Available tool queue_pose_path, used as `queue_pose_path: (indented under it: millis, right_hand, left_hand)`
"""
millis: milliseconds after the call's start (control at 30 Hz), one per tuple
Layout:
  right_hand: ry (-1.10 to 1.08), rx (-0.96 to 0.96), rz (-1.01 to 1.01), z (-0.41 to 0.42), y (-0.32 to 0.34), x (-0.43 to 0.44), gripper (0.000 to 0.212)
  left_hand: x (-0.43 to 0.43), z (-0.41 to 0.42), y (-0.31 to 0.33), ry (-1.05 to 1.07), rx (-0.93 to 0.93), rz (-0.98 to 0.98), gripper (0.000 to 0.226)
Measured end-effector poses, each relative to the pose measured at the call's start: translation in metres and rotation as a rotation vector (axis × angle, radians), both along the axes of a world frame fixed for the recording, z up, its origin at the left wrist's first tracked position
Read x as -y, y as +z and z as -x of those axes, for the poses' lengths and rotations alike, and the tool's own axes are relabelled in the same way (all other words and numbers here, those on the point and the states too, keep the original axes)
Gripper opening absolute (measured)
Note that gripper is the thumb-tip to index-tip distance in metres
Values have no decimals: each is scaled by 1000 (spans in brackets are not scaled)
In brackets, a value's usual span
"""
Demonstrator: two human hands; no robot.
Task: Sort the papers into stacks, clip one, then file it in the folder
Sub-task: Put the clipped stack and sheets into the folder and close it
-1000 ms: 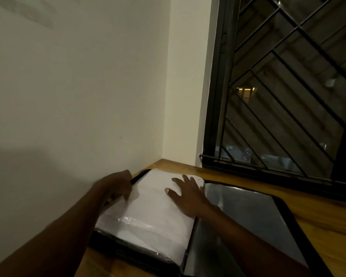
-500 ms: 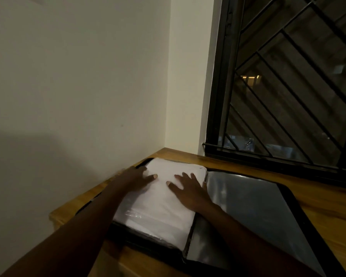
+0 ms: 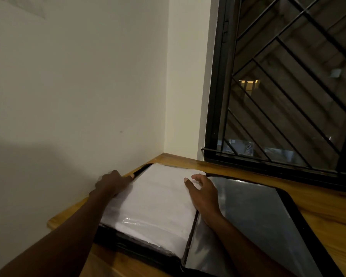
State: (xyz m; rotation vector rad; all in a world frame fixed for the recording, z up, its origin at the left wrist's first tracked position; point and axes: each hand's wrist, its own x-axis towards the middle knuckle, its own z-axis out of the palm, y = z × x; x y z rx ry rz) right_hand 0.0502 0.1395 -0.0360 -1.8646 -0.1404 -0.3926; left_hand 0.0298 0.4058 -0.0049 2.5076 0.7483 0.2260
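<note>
The folder (image 3: 258, 216) lies open on the bench (image 3: 332, 216). The right grip (image 3: 204, 193) rests spread on the papers (image 3: 158, 200). The left grip (image 3: 111, 182) curls at their left edge; I cannot tell whether it pinches them.

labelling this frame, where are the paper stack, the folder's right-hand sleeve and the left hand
paper stack (image 3: 156, 200), head view, middle of its top sheet
right-hand sleeve (image 3: 254, 216), head view, bare glossy plastic
left hand (image 3: 112, 183), head view, back of the hand
</note>
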Motion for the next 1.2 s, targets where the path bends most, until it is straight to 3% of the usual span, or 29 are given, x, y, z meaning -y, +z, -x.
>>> queue_pose_path:
  millis: [167,333,433,500,600,700,800,867,1000,1100,1200]
  right_hand:
    - [55,-29,91,-3,5,12,35]
    - [144,-80,168,-2,18,27,49]
    - [139,-107,81,-2,30,42,54]
    - [156,-106,11,-1,44,49,55]
    - [178,-73,60,9,77,61,64]
    - [274,-98,-12,22,108,70,92]
    - [366,-187,-133,44,134,91,99]
    - [418,-212,-237,65,153,105,90]
    - [401,-165,-398,87,172,165,52]
    - [431,-308,-389,93,156,225,38]
    - [297,-447,-298,87,117,279,32]
  left_hand:
    - [0,-1,29,27,76,221,69]
    - [38,0,84,-100,153,98,75]
    - [70,5,124,-220,170,43,79]
    - [88,8,149,-286,150,-14,72]
    - [119,18,187,-392,84,-98,60]
    - [156,35,224,-547,-16,83,79]
    - [205,58,242,-655,-62,221,99]
    - [240,70,243,-723,-17,300,89]
    - [299,79,216,-869,-72,472,77]
    - [338,67,180,-951,-117,425,77]
    - [370,54,138,-1001,-121,301,71]
